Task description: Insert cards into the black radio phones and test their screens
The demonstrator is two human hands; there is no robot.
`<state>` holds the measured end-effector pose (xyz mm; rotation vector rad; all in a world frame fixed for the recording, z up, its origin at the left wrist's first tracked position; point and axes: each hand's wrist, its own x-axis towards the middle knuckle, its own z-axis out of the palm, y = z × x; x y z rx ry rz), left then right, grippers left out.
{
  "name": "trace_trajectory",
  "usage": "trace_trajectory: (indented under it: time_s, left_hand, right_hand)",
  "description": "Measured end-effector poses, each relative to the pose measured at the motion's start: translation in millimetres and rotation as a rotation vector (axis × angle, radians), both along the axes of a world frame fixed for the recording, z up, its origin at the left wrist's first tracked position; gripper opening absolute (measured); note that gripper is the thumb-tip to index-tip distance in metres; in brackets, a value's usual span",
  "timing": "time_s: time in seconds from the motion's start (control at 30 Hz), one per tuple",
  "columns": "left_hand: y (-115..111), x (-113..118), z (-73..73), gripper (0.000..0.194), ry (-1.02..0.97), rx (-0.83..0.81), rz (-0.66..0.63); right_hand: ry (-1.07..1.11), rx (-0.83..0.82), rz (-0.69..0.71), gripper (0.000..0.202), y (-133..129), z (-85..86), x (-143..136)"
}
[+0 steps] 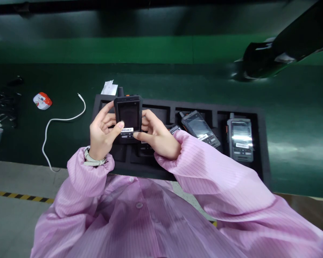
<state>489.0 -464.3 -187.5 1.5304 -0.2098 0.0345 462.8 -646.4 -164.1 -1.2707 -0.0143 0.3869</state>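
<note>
Both hands hold a black handheld radio (pixel 128 114) upright, its dark screen facing me and its stubby antenna at the top left. My left hand (pixel 103 130) grips the left side, with the thumb over the lower screen edge by a white barcode label. On the other side, my right hand (pixel 157 134) is closed round the lower right, its thumb at the keys. Beneath lies a black foam tray (pixel 262 143) with compartments. A second radio (pixel 200 127) lies tilted in it, and a third radio (pixel 240 138) sits upright in the right compartment. Another is partly hidden behind my right wrist.
A white cable (pixel 61 119) curls on the green table left of the tray. Beyond it are a red-and-white object (pixel 42 101) and a tangle of black cords (pixel 5 104). White paper (pixel 109 88) lies behind the tray. A dark arm-like fixture (pixel 271 57) reaches in from upper right.
</note>
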Motion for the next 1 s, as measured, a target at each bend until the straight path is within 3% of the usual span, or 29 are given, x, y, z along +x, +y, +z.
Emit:
trace_trajectory:
  time_s: [1.0]
  left_hand:
    - [-1.0, -1.8, 5.2, 0.065, 0.048, -0.004, 0.001]
  right_hand:
    - [-0.032, -0.021, -0.008, 0.044, 0.6, -3.7, -0.7]
